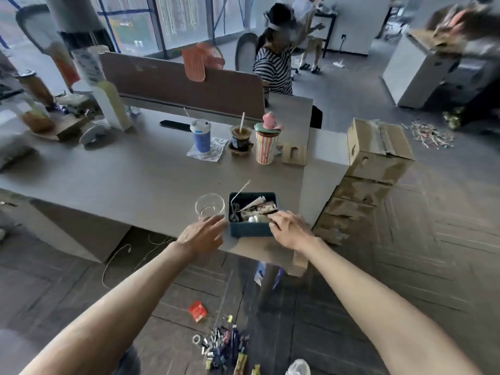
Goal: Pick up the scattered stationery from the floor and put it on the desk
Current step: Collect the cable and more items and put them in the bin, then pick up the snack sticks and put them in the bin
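My left hand and right hand at the desk.
Left spread by the glass; right on the blue box, hold unclear; floor stationery heaped, multicoloured.

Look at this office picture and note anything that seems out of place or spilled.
A heap of small stationery lies spilled on the floor before the desk, with a red packet beside it. Farther right, small sticks are strewn over the floor too. A blue box sits right at the desk's edge.
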`<act>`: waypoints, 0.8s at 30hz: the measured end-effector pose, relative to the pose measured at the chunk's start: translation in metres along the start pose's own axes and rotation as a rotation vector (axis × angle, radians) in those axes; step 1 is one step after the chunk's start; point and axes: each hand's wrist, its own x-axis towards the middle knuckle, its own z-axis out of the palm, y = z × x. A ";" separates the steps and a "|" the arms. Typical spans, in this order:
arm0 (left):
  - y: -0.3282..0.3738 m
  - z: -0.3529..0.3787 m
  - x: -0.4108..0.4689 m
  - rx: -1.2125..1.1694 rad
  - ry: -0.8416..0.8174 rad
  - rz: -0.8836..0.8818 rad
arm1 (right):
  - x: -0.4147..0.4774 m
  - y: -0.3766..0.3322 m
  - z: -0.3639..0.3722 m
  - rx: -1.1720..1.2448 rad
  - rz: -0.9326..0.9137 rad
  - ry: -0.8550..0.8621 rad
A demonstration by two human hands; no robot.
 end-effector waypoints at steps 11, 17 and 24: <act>0.022 0.033 -0.110 -0.024 0.104 0.474 | -0.177 -0.104 0.060 0.195 0.247 0.178; 0.057 0.061 -0.167 -0.216 -0.030 0.264 | -0.244 -0.118 0.106 0.241 0.297 0.165; 0.086 0.158 -0.228 -0.235 -0.264 0.018 | -0.293 -0.103 0.205 0.425 0.383 0.037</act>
